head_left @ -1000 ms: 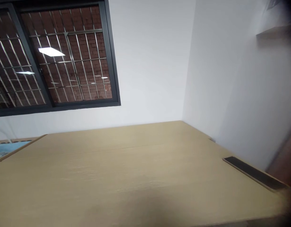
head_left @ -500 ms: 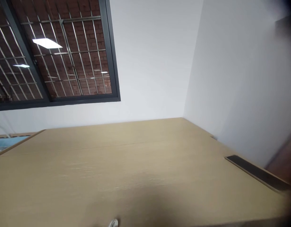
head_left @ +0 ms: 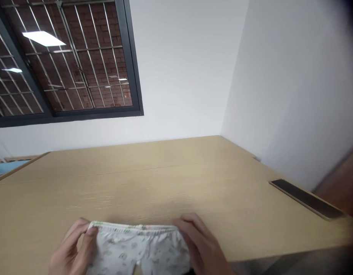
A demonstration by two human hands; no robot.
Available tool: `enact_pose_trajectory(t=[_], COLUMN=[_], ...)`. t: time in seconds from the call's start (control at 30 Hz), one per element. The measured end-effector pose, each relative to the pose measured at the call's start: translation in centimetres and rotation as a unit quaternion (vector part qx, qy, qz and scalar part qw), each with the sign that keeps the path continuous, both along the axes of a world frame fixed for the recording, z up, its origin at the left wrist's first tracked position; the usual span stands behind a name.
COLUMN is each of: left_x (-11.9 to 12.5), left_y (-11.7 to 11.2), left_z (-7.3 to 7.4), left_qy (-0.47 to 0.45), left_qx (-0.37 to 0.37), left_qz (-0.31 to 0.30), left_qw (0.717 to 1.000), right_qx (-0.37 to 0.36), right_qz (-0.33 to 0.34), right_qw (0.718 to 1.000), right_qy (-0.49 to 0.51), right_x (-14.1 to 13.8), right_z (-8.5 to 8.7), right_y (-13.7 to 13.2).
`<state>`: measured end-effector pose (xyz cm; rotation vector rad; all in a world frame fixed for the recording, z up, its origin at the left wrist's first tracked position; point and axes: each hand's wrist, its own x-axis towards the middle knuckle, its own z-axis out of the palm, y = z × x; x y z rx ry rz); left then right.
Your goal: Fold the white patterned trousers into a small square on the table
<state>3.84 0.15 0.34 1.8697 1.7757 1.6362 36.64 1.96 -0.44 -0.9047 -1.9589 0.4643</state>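
A pair of small white pants with a grey-green print and a gathered elastic waistband spans the space between my hands at the bottom of the view. My left hand pinches the left end of the waistband between thumb and fingers. At the other end, my right hand is closed on the waistband corner, its thumb hidden. The waistband is stretched fairly straight. A gap between the two legs shows at the lower edge; the rest of the legs is cut off by the frame.
The pants are over the front part of a light wooden table. A dark inset strip lies along its right edge. White walls meet behind it, with a barred window at the upper left. Something light blue shows beyond the left edge.
Both hands and the pants have come into view from below. A small pale round item at the bottom edge no longer shows. The camera has tilted slightly downward.
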Motion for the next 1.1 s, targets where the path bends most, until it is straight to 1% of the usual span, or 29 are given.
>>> enact_pose_trajectory(t=[0.1, 0.2, 0.3, 0.33, 0.4, 0.5, 0.6, 0.7, 0.8, 0.87, 0.93, 1.0, 1.1], left_x=[1.7, 3.3, 4.3, 4.5, 4.8, 5.3, 6.0, 6.6, 7.0, 7.1, 7.2, 7.4, 7.5], left_y=[2.7, 6.1, 9.7, 10.9, 13.1, 16.0, 18.4, 20.4, 22.1, 23.2, 24.2, 25.1, 26.3], left_z=[1.5, 2.1, 1.7, 1.4, 0.5, -1.2, -3.1, -4.9, -6.3, -7.0, -7.6, -7.9, -8.1], left_qy=[0.012, -0.011, -0.030, -0.031, -0.004, 0.066, 0.109, 0.157, 0.211, 0.245, 0.270, 0.286, 0.296], left_qx=[0.017, -0.004, -0.046, -0.060, -0.090, -0.131, -0.159, -0.187, -0.198, -0.199, -0.204, -0.209, -0.211], left_qz=[-0.046, -0.057, -0.062, -0.066, -0.075, -0.091, -0.090, -0.068, -0.044, -0.025, -0.006, 0.008, 0.014], left_qw=[0.999, 0.998, 0.997, 0.996, 0.993, 0.985, 0.977, 0.967, 0.956, 0.949, 0.941, 0.935, 0.931], right_qx=[0.057, 0.080, 0.058, 0.044, 0.014, -0.031, -0.070, -0.082, -0.074, -0.069, -0.064, -0.060, -0.054], right_qz=[-0.070, -0.124, -0.149, -0.152, -0.156, -0.156, -0.158, -0.164, -0.171, -0.174, -0.177, -0.182, -0.190], right_qw=[0.996, 0.989, 0.987, 0.987, 0.986, 0.984, 0.977, 0.965, 0.955, 0.953, 0.950, 0.946, 0.941], right_qy=[-0.001, -0.006, -0.027, -0.034, -0.050, -0.082, -0.128, -0.189, -0.229, -0.239, -0.251, -0.260, -0.274], right_x=[1.8, 3.3, 4.8, 5.2, 5.8, 6.0, 5.5, 4.9, 4.5, 4.4, 4.3, 4.2, 4.3], right_z=[2.4, 3.8, 4.6, 4.7, 4.4, 3.1, 1.0, -1.6, -3.9, -5.1, -6.0, -6.4, -6.7], right_y=[2.0, 4.5, 7.4, 8.4, 10.6, 13.8, 16.8, 19.2, 21.3, 22.4, 23.5, 24.6, 26.0])
